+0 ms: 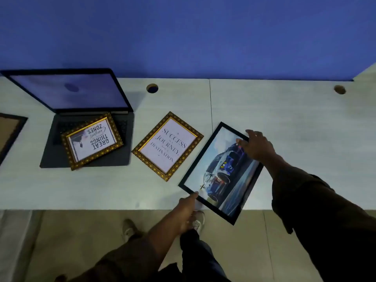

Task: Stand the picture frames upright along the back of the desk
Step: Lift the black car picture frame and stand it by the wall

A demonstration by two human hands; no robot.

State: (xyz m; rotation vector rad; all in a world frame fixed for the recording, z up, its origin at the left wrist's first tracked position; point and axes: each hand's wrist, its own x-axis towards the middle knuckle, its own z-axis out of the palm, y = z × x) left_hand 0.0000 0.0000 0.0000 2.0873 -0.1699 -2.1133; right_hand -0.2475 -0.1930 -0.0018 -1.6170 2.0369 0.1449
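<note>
A black-framed car picture [220,174] lies flat and askew at the desk's front edge, one corner hanging over it. My right hand [257,145] rests on its far right corner with fingers spread. My left hand [186,208] touches its near left edge with one fingertip. A gold-framed "Success is a journey" picture [167,146] lies flat to the left of it. Another gold-framed picture reading "Great things" [92,141] lies tilted on the laptop's keyboard. At the far left edge, a dark frame [9,133] is only partly in view.
An open laptop [81,110] sits at the back left of the pale desk [295,119]. A blue wall [183,37] rises behind the desk. Two cable holes [152,88] [339,89] sit near the back edge. My shoes [198,219] show on the floor below.
</note>
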